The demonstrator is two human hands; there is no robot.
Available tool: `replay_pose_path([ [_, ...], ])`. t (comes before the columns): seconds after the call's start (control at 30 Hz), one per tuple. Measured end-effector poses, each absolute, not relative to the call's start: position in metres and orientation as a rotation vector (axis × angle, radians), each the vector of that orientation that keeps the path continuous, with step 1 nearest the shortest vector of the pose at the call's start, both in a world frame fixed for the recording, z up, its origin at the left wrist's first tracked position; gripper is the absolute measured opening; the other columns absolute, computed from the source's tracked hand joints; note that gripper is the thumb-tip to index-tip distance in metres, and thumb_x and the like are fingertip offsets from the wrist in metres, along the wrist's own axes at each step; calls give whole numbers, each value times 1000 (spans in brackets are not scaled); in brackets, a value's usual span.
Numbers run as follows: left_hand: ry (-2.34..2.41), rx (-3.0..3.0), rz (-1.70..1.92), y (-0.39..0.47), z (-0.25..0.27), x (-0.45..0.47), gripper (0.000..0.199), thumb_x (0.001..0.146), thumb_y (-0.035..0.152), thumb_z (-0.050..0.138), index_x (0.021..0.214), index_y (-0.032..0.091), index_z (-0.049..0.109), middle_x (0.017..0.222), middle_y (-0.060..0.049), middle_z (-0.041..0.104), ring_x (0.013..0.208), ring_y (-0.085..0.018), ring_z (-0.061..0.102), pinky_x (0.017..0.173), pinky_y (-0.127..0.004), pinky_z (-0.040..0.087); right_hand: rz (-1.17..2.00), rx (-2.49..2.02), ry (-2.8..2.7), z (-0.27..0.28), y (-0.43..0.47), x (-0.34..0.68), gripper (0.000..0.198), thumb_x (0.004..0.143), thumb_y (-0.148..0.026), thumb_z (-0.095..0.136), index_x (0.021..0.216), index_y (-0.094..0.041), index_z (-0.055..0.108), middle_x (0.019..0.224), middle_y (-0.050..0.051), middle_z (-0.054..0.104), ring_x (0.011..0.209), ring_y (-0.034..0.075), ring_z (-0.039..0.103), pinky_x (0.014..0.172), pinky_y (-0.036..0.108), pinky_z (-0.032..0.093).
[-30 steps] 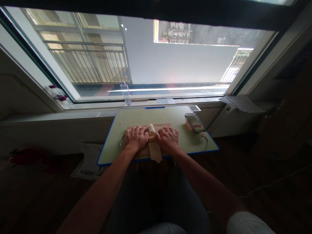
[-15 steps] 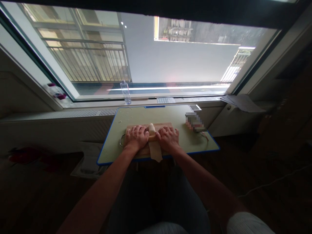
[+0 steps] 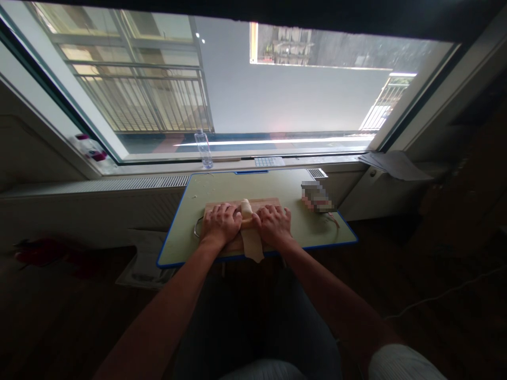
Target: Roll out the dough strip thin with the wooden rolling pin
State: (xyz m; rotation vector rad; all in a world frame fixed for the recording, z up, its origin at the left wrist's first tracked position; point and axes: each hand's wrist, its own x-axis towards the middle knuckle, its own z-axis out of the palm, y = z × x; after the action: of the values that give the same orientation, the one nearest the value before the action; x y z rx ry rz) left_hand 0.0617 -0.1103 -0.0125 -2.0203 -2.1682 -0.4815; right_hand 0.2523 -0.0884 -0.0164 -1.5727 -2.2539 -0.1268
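Between my two hands runs a wooden rolling pin, only its middle showing. My left hand is closed over its left part and my right hand over its right part. The pin lies across a pale strip of dough. On my side the strip hangs past the table's front edge; beyond the pin the dough forms a thick roll. Beneath everything is a wooden cutting board with a metal handle at its left end.
The small table has a pale green top with a blue rim. A blurred-out object rests at its right. A clear bottle stands on the windowsill, with a second bottle farther left. Papers lie at the right.
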Motion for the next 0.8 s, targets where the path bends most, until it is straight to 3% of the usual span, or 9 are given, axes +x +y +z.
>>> replay_pose_path([
  [0.57, -2187, -2012, -484, -112, -12, 64, 40, 104, 42, 46, 124, 26, 77, 135, -10, 75, 125, -32, 65, 112, -50, 46, -154, -1537, -2231, -19, -90, 254, 43, 113, -56, 46, 110, -25, 75, 123, 11, 76, 119, 32, 58, 108, 50, 29],
  [0.8, -2255, -2036, -382, -101, -12, 59, 47, 103, 47, 46, 142, 31, 68, 156, -9, 64, 143, -34, 53, 125, -58, 32, -133, -1588, -2265, -14, -84, 252, 45, 112, -57, 45, 115, -24, 75, 131, 13, 74, 127, 33, 55, 112, 51, 30],
])
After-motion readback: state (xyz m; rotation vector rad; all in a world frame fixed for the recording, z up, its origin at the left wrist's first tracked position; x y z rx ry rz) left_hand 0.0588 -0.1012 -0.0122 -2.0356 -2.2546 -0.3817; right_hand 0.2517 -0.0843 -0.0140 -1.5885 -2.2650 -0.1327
